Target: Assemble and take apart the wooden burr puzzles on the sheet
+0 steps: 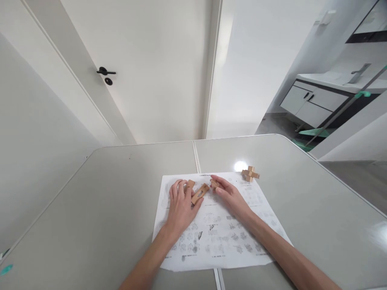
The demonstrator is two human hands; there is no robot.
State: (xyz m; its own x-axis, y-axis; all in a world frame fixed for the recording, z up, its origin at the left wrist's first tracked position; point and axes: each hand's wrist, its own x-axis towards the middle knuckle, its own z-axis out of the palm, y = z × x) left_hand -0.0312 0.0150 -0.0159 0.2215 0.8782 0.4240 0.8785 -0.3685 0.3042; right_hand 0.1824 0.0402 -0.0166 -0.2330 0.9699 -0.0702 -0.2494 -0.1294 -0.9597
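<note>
My left hand (182, 203) rests over the upper left of a printed sheet (217, 249), its fingers curled round wooden puzzle pieces. One of these, a flat piece with a slot (200, 194), sticks out between thumb and fingers. Another wooden piece (190, 184) shows just behind the fingertips, partly covered. My right hand (228, 194) is just to the right, thumb and fingers pinching a small wooden piece (214, 184) that the fingers mostly hide. An assembled wooden cross-shaped puzzle (250, 174) stands at the sheet's upper right corner, apart from both hands.
The sheet carries printed diagrams and has small tears near its middle. It lies across the seam of a grey folding table (121, 209). Beyond the table's far edge is a white door (157, 72). A washbasin cabinet (314, 100) stands in the room at right.
</note>
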